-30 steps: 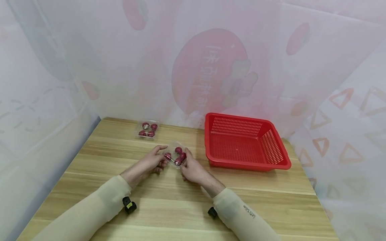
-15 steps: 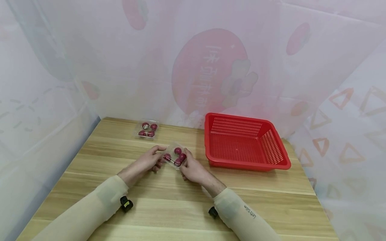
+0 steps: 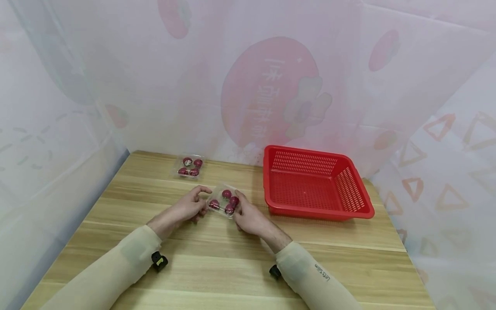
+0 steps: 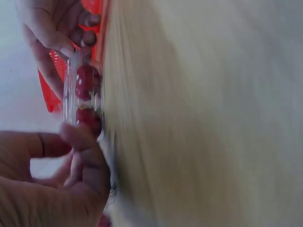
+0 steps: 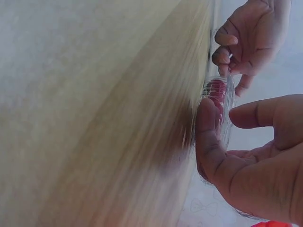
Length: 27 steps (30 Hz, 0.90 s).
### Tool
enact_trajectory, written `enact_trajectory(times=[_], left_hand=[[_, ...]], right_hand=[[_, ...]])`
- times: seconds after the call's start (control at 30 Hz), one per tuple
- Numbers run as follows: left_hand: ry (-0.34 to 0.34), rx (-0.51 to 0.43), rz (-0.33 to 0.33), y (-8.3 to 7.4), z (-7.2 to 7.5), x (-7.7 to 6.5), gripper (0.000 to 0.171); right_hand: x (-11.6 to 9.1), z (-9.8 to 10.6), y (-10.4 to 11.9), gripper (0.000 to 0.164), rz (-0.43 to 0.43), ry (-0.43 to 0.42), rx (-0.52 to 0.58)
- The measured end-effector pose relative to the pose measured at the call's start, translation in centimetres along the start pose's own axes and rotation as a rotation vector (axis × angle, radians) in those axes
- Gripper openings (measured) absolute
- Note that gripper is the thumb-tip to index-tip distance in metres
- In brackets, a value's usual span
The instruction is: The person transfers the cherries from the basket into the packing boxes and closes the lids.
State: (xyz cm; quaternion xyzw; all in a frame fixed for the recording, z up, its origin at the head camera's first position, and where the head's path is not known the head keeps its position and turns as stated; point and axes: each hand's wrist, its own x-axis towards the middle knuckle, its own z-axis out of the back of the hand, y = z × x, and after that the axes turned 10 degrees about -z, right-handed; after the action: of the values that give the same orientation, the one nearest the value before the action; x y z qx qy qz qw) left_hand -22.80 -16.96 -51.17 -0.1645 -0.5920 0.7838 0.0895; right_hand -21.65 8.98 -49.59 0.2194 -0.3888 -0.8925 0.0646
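A clear plastic box [image 3: 221, 201] with several dark red, round, glossy pieces inside is held between both hands near the middle of the table. My left hand [image 3: 189, 206] pinches its left corner, thumb against the box side in the left wrist view. On the opposite edge my right hand [image 3: 249, 216] grips it between thumb and fingers; the right wrist view shows the box [image 5: 217, 97] on edge, close over the wood. A second clear box [image 3: 190, 166] of similar red pieces lies at the table's back left, beyond the left hand.
A red slotted plastic basket [image 3: 314, 211] stands at the back right, with nothing in it. The wooden table [image 3: 201, 275] meets a pale printed curtain [image 3: 186, 107] along its back.
The held box has shifted slightly left and its near side has turned a little. My left hand and forearm have drawn left; the right hand has barely moved.
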Motion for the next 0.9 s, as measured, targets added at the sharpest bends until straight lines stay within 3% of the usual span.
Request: enact_trajectory(times=[0.1, 0.2, 0.3, 0.4, 0.53, 0.63, 0.73, 0.9], left_hand=[[0.033, 0.195, -0.054, -0.5, 0.3, -0.4, 0.05], [-0.009, 0.48, -0.133, -1.0, 0.4, -0.7, 0.048], [-0.083, 0.79, -0.261, -1.5, 0.5, -1.0, 0.048], [-0.096, 1.005, -0.431, -1.9, 0.3, -1.0, 0.051], [0.048, 1.084, -0.619, -2.0, -0.6, -0.8, 0.057], [0.156, 1.101, -0.692, -1.8, -1.3, -0.8, 0.06], [0.208, 1.11, -0.71, -1.7, -1.9, -0.7, 0.061], [0.211, 1.103, -0.669, -1.8, -2.2, -1.0, 0.062]], right_hand=[[-0.1, 0.2, 0.0, 0.081, 0.019, -0.021, -0.014], [-0.1, 0.3, 0.0, 0.079, 0.022, -0.033, -0.007], [0.1, 0.5, -0.2, 0.08, 0.028, -0.04, -0.003], [0.9, 0.3, -1.1, 0.08, 0.063, -0.064, -0.027], [1.8, 0.0, -2.3, 0.075, 0.087, -0.08, -0.06], [1.1, 0.2, -1.6, 0.071, 0.069, -0.062, -0.047], [0.4, 0.5, -0.9, 0.066, 0.073, -0.05, -0.026], [-0.3, 0.6, -0.5, 0.063, 0.069, -0.093, -0.052]])
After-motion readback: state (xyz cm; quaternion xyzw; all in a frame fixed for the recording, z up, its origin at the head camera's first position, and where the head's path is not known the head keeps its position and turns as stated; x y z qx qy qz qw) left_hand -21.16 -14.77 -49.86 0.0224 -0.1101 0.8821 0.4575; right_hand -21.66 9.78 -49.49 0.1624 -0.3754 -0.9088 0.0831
